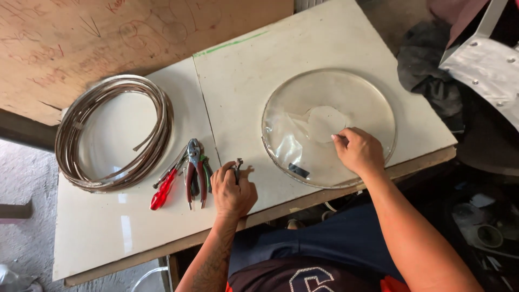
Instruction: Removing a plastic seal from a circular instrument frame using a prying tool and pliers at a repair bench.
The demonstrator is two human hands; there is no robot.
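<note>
A large clear round plastic disc (303,108) lies flat on the white table (243,70). My right hand (358,151) rests on the disc's lower right part, fingers curled and pressing it down. My left hand (232,189) sits on the table to the disc's left, fingers closed around a small dark metal tool (238,164) whose tip pokes out above the knuckles. Just left of that hand lie pliers with red-brown handles (194,170) and a red-handled screwdriver (164,189).
A coil of brown and silver trim strip (75,135) lies at the table's left. A plywood sheet (81,38) leans behind. A dark cloth (427,65) and a riveted metal piece (486,65) sit at the right, beyond the table's edge.
</note>
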